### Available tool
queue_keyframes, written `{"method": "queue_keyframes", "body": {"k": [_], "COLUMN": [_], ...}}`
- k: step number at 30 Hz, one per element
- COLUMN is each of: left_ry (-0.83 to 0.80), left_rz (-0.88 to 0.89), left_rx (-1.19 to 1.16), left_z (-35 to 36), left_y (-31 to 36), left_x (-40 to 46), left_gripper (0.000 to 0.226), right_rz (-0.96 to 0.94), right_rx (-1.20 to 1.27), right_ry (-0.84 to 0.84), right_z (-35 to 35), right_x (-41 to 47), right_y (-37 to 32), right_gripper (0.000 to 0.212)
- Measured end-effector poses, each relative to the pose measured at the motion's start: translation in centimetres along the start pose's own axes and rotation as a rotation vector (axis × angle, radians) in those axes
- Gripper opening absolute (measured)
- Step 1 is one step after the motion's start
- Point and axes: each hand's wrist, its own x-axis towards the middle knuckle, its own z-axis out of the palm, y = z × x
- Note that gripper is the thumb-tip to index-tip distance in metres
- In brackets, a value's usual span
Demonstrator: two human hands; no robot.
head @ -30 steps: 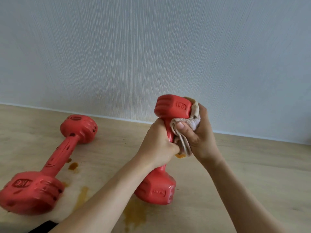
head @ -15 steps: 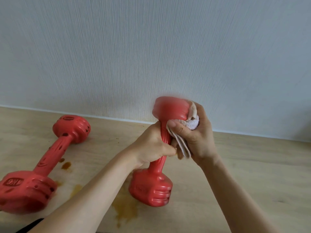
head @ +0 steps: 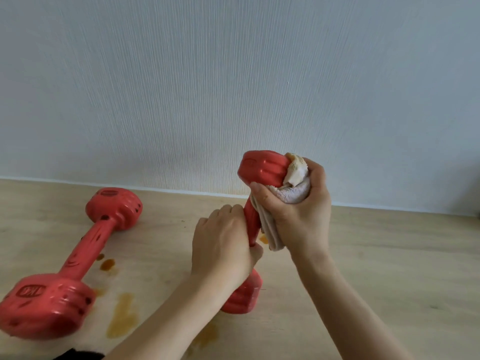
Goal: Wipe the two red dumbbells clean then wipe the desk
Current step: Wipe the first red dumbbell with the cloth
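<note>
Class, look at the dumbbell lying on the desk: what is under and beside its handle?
Brown stains show on the desk beside the lying dumbbell, with a larger smear nearer the camera. The desk directly beneath its handle and heads is covered.

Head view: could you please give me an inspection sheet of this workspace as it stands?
Surface: wooden desk, orange-brown stains near its front.
Job's things: held dumbbell tilted, lower end on the desk; cloth against its upper head; second dumbbell lies flat at left, dark spots on it.
Clutter: nothing seen.
Hands: left hand grips the handle; right hand holds the cloth.
Cables: nothing seen.
Surroundings: pale textured wall behind the desk.
</note>
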Motion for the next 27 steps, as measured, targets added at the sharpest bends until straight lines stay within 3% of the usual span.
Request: {"method": "queue_keyframes", "body": {"k": [3,7,13,20,24,27], "left_ry": [-0.085,-0.237,-0.400,-0.659,-0.667,-0.376], "left_rz": [-0.013,-0.001,0.071,0.014,-0.002,-0.009], "left_rx": [-0.230,-0.420,-0.643,-0.749,-0.621,-0.212], "left_z": [0.2,0.0,0.3,0.7,0.3,-0.6], "left_y": [-0.6,-0.8,-0.5,-1.4,-1.2,-0.6], "left_x": [0.5,0.9,0.9,1.5,2.2,1.5], "left_gripper": [0.025,0.025,0.023,0.036,0.036,0.033], "right_rz": [-0.006,0.041,0.218,0.391,0.354,0.316], "right_rx": [-0.044,0.085,0.488,0.797,0.707,0.615], "right_ry": [0.019,-0.013,-0.247,-0.533,-0.473,-0.305], "right_z": [0.5,-0.4,-1.7,-2.0,-2.5,-2.4], "right_x": [-0.4,0.4,0.8,0.8,1.0,1.3], "right_y": [-0.3,0.8,3.1,4.9,3.9,3.0], "right_gripper": [0.069,0.073,0.072,0.046,0.045,0.072]}}
